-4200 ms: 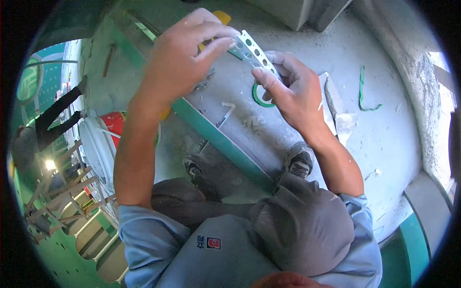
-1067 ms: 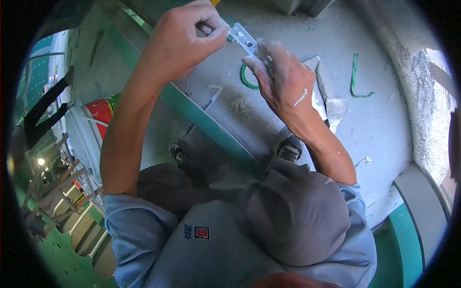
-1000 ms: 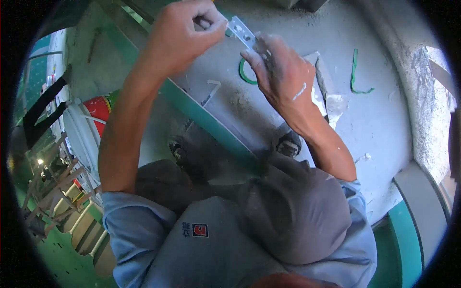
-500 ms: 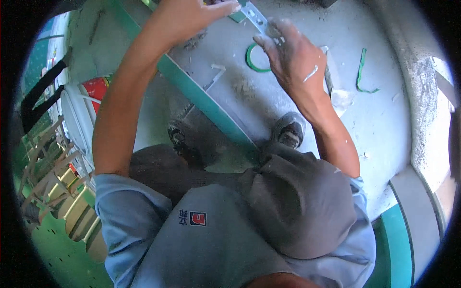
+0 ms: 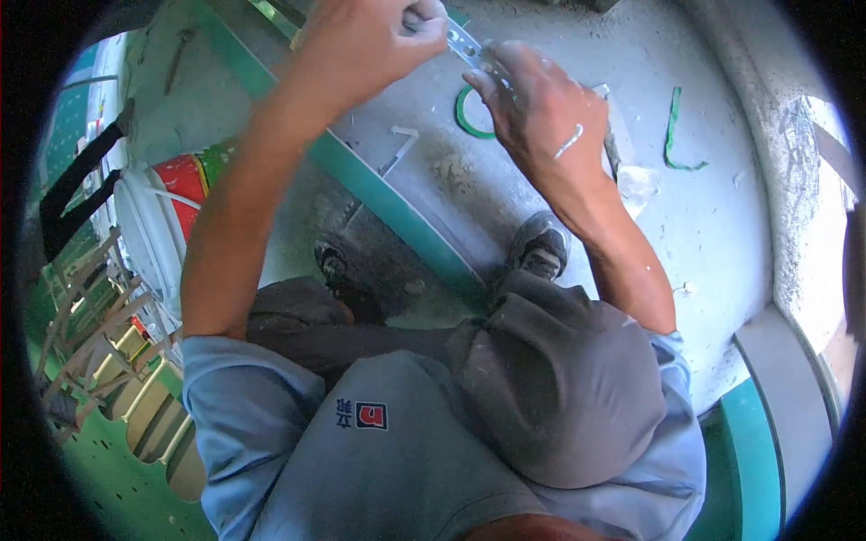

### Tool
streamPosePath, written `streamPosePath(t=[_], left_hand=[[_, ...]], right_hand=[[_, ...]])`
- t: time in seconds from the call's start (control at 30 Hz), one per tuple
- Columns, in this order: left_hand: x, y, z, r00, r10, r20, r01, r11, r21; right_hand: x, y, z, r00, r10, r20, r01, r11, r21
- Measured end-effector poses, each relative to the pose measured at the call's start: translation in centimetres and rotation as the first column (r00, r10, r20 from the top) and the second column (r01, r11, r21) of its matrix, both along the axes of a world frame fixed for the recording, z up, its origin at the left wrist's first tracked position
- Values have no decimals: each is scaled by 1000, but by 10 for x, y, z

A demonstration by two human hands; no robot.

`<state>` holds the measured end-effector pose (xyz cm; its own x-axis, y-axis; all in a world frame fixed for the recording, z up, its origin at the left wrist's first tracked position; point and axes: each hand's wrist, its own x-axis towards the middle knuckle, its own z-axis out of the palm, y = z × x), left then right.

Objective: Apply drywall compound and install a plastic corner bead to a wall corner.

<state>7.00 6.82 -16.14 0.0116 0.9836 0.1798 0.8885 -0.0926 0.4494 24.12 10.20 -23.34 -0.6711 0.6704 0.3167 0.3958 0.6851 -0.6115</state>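
Note:
My left hand [image 5: 383, 41] is closed in a pinch at the upper end of a pale perforated strip [image 5: 465, 43]; what lies within its fingertips is partly hidden. My right hand [image 5: 550, 117], dusty and smeared with white, grips the lower end, thumb along one side. The strip slants across the top of the view. Below it a green tape roll [image 5: 464, 108] lies on the grey floor, partly behind my right hand. A long green-edged board [image 5: 388, 203] runs diagonally beneath my arms, beside a small white angled piece [image 5: 399, 144].
At left are a red-green bucket [image 5: 176, 180] with white lid [image 5: 144, 230], a person in dark sleeves [image 5: 77, 189] and stacked frames [image 5: 108, 316]. A pale bag [image 5: 636, 185] and green tape scrap [image 5: 673, 126] lie right, near a rough wall [image 5: 803, 225]. My shoes [image 5: 541, 243] flank the board.
Both hands and the strip sit higher in the picture than 4.2 seconds ago. Over the last half second my left hand shifted slightly, its curled fingers now showing; both hands stay at the strip.

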Motion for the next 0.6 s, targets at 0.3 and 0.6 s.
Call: streamPosePath(t=[0.3,0.6], left_hand=[[-39,5,8,879,366,-306,-405,911,-74],[-3,9,39,778,-446,-442,239,862,-447]], right_hand=[[2,10,-17,956,21,-291,-251,570,-783],[11,14,5,963,136,-234,-269,570,-776]])
